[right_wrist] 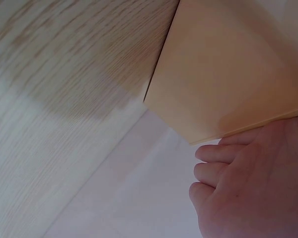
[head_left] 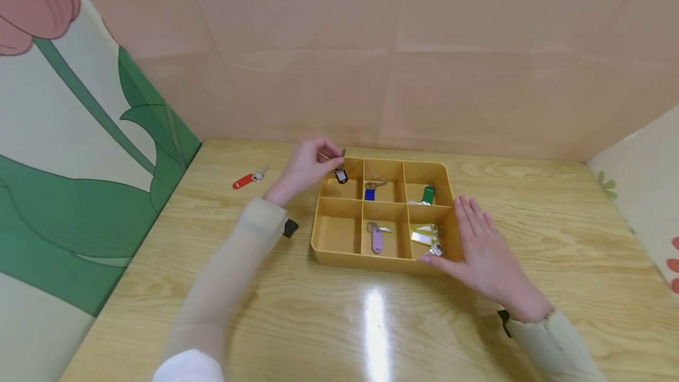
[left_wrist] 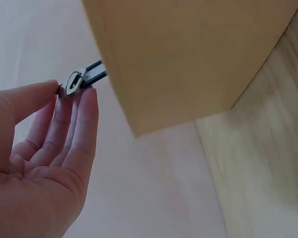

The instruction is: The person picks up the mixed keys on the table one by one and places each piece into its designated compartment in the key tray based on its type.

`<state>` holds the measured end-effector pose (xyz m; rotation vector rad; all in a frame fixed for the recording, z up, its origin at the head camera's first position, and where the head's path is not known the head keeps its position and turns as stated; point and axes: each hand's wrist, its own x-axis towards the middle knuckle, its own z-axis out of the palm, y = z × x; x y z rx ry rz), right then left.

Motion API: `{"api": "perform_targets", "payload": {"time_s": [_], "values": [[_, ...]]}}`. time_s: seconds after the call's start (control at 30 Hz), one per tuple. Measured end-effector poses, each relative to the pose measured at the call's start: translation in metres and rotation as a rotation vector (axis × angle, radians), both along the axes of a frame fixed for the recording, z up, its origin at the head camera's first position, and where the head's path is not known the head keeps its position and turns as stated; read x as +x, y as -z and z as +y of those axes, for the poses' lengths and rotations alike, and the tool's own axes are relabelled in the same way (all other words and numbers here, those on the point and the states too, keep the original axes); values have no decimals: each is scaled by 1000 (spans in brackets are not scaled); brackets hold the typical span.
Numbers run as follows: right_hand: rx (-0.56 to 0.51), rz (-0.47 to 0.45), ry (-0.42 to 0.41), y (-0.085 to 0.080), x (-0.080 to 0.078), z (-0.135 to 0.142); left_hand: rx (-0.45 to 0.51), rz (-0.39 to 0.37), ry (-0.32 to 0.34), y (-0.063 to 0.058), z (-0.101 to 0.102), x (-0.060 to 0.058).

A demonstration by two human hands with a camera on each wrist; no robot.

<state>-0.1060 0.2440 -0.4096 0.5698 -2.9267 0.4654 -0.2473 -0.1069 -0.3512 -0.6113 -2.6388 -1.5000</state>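
My left hand (head_left: 310, 168) pinches a key with a black tag (head_left: 341, 176) between thumb and fingertips, over the back left compartment of a yellow divided box (head_left: 339, 260). In the left wrist view the black tag (left_wrist: 94, 73) hangs partly behind the box wall (left_wrist: 188, 59). My right hand (head_left: 485, 255) lies with straight fingers along the box's right side, thumb at the front right corner. The right wrist view shows this hand (right_wrist: 253, 183) against the box's rim. The back middle compartment holds a key with a blue tag (head_left: 369, 194); the back right one, a green tag (head_left: 428, 195).
A key with a red tag (head_left: 243, 181) lies on the wooden table (head_left: 297, 323), left of the box. In the front row are a purple-tagged key (head_left: 377, 240) in the middle and yellow-tagged keys (head_left: 422, 238) at right. A pinkish wall (head_left: 318, 75) rises behind the table.
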Motion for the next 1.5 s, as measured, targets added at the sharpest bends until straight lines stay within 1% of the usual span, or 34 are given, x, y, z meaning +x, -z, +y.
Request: {"api": "perform_targets", "payload": {"time_s": [0.1, 0.23, 0.47, 0.67, 0.8, 1.0, 1.2, 1.5], "values": [[6, 1, -2, 0, 0, 0, -9, -12, 5, 3, 4, 1], [9, -2, -3, -1, 2, 1, -17, -5, 5, 8, 8, 1], [-5, -10, 3, 0, 4, 1, -20, -17, 6, 14, 11, 2], [-7, -2, 2, -1, 5, 0, -11, -43, -31, 14, 10, 5], [-5, -6, 3, -2, 6, 0, -14, -28, -29, 13, 8, 7], [4, -7, 10, -2, 7, 0, 8, 1, -23, 13, 5, 11], [7, -8, 16, 0, 7, 2, -10, 35, -36, 14, -2, 14], [5, -4, 17, 2, 8, 1, -26, 54, -100, 14, -21, 16]]}}
